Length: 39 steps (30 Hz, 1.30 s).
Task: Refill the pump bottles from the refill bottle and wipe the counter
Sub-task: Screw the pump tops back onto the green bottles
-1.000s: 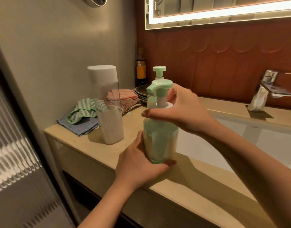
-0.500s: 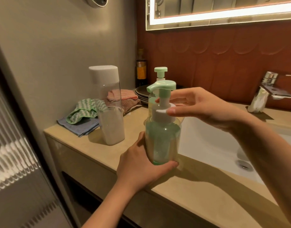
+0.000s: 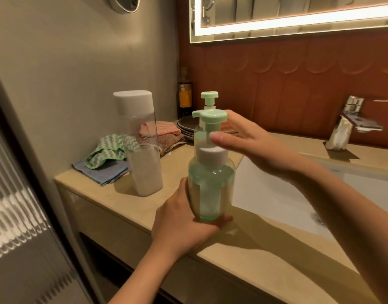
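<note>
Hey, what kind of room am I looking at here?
Most likely a bathroom: a white sink basin set into a beige counter, a chrome faucet behind it, and a lit mirror on the wall above. The green pump bottle fits too.

Bathroom: sink [image 3: 276, 194], faucet [image 3: 346, 126], lit mirror [image 3: 298, 16].

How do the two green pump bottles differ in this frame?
The near pump bottle is gripped low by the left hand; the far pump bottle stands behind it, largely hidden. The near pump bottle's nozzle points left; the far pump bottle's head faces the camera. Both have pale green pump heads and stand upright.
</note>
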Available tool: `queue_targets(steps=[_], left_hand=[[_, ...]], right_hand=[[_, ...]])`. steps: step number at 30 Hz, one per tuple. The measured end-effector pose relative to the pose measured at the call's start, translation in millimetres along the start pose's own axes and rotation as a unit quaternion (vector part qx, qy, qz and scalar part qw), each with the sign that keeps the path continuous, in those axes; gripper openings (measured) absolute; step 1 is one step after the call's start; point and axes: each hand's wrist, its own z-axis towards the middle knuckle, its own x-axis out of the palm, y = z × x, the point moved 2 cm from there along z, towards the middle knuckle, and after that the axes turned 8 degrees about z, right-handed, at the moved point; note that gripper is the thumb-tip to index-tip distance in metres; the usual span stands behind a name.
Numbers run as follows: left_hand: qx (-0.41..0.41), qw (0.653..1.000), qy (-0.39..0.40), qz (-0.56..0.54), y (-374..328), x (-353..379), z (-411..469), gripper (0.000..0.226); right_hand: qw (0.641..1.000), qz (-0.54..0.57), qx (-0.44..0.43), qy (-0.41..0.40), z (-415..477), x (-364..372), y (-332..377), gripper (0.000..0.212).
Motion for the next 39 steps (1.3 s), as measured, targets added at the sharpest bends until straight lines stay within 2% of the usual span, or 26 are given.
queue_targets(steps=[3,6,9,13,17,20,21,24,29,32,34,39], left_hand=[[-0.006,1.0,0.001,0.013,-1.9,-0.9,-0.6,0.077],[0.0,1.0,0.003,0.003,-0.4,-0.8,-1.2,0.077],[0.005,1.0,0.004,0.002,0.7,-0.3,-1.4,0.077],[-0.003,1.0,0.001,0.009,-0.4,-0.5,-1.4,0.074],[-0.016,1.0,-0.004,-0.014,3.1,2.1,-0.5,0.075],[-0.015,1.0,-0.007,-0.018,4.2,2.5,-0.1,0.078],[-0.009,1.0,-0.007,-0.012,3.8,2.2,-0.2,0.078],[-0.008,1.0,-0.008,0.007,1.6,0.7,-0.8,0.077],[-0.005,1.0,-0.008,0.01,0.6,0.3,-1.1,0.075],[-0.003,1.0,-0.01,0.013,0.7,0.2,-0.9,0.078],[-0.006,1.0,-0.01,0.016,0.1,0.1,-0.9,0.081],[-0.014,1.0,0.011,0.01,1.0,-0.5,-0.3,0.074]], right_hand=[[0.994,0.071,-0.001,0.081,-4.1,-10.0,2.9,0.052],[0.989,0.068,0.019,0.134,-6.7,-14.2,1.9,0.047],[0.996,0.041,0.017,0.08,-4.2,-13.2,-0.6,0.039],[0.999,0.003,0.0,-0.05,-0.7,-0.8,-0.4,0.049],[0.993,-0.04,-0.005,-0.112,0.1,7.6,-1.8,0.066],[0.995,-0.069,0.02,-0.074,2.0,5.0,-1.1,0.082],[0.997,-0.055,0.033,-0.047,2.1,3.5,-1.4,0.081],[0.994,0.075,0.066,0.04,-0.3,-0.1,-4.2,0.051],[0.983,0.121,0.062,0.12,-4.3,-4.2,-10.8,0.042],[0.985,0.128,0.063,0.098,-3.6,-5.2,-10.9,0.043],[0.993,0.092,0.049,0.062,-0.3,-4.6,-11.2,0.045],[0.997,0.054,0.045,-0.01,2.7,3.6,-9.9,0.049]])
